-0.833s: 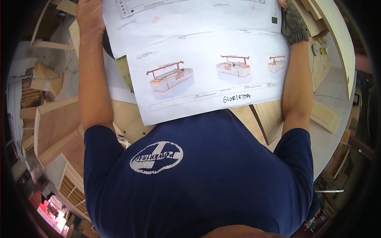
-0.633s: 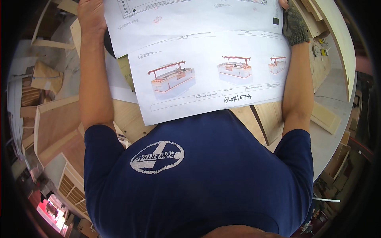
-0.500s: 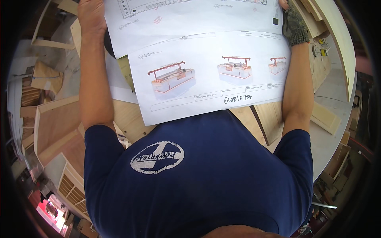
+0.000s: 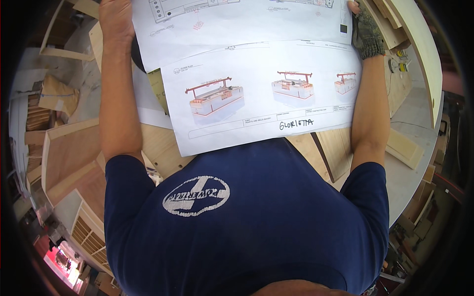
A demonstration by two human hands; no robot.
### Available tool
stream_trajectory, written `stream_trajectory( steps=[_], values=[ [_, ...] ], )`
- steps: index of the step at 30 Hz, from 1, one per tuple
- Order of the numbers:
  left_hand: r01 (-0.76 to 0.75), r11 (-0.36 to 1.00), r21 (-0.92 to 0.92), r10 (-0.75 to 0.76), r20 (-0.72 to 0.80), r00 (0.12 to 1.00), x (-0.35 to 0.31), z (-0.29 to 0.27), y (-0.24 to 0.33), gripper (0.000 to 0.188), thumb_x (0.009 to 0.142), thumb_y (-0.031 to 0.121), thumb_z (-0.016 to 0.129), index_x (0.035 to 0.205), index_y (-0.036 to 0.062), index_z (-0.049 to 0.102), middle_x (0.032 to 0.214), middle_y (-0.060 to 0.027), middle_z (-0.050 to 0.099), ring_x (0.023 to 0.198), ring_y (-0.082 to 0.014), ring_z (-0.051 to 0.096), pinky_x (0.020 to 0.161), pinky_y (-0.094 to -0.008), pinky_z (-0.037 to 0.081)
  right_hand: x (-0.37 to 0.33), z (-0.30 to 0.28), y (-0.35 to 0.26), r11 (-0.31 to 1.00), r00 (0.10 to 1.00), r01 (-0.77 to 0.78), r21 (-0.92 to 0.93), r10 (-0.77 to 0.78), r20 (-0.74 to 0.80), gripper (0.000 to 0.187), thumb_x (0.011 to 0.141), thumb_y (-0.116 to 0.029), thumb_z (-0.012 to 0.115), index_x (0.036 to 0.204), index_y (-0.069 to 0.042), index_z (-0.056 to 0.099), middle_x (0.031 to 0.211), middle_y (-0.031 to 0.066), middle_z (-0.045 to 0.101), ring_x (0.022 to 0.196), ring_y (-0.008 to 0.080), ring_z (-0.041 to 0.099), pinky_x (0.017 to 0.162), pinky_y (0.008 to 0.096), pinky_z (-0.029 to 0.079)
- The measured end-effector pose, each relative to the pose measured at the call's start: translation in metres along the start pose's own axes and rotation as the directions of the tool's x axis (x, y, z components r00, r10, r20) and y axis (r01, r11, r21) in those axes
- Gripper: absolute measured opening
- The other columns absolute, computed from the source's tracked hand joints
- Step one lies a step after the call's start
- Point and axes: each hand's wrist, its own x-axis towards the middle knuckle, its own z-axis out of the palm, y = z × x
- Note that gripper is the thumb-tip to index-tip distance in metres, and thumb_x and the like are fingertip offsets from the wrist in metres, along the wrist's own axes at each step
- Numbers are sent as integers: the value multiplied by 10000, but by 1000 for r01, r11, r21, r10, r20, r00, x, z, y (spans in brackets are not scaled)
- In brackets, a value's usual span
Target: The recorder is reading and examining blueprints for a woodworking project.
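Printed drawing sheets [image 4: 266,103] hang spread in front of my chest, held up between both hands. The lower sheet carries coloured pictures of a long counter with a red overhead frame, plus a handwritten word. An upper sheet [image 4: 237,27] with line layouts overlaps it. My bare left hand [image 4: 117,22] is closed on the left edge near the top of the view, its fingertips partly cut off or behind the paper. At the upper right edge my right hand [image 4: 368,34], in a grey-green patterned glove with a bare fingertip showing, grips the sheets.
Beneath the papers lie wooden boards [image 4: 165,150] and a dark-edged wood panel [image 4: 335,153]. Long curved-looking planks [image 4: 417,54] stand at the right, near a yellow-and-black tape measure [image 4: 399,66]. A wooden frame [image 4: 66,52], brown paper package [image 4: 59,93] and open wooden box [image 4: 74,153] are at left.
The sheets have shifted very slightly right and down with my hands. My grip on them looks the same.
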Motion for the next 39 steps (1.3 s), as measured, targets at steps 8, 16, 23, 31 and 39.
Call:
stream_trajectory(
  steps=[8,16,23,31,39],
  values=[
    [3,1000,5,-3,10,1000,-1,2,0,206,898,57,649,1098,11,635,980,-90,696,791,-157,670,697,-283,556,-5,6,-5,993,993,114,11,-114,14,475,835,-282,710,1159,37,572,985,114,654,841,167,638,654,269,556],
    [31,999,36,-31,-22,999,-4,4,2,219,906,54,636,1121,13,627,981,-87,695,796,-155,667,697,-289,555,-3,2,-5,990,997,30,-140,-39,-66,407,866,-283,675,1114,27,580,952,99,649,825,169,632,649,267,551],
    [2,1000,-10,-2,23,1000,-2,2,0,215,897,70,652,1102,10,639,987,-88,699,800,-160,673,705,-293,560,-4,0,-5,989,996,9,-147,-21,-81,398,869,-282,671,1105,25,581,945,98,648,823,169,631,648,267,550],
    [17,1000,-7,-17,21,1000,-4,4,4,207,888,78,662,1080,0,648,963,-90,706,768,-161,675,691,-293,557,-2,-1,-4,990,996,-3,-143,-10,-89,388,872,-282,668,1096,23,582,937,97,647,820,169,629,647,267,549],
    [34,999,-16,-34,10,999,-4,6,5,179,880,76,669,1039,-6,664,936,-89,710,747,-162,674,678,-297,557,0,-3,-4,991,995,-12,-133,-1,-97,378,874,-281,664,1086,21,583,929,96,646,817,169,628,646,267,548]
  ],
)
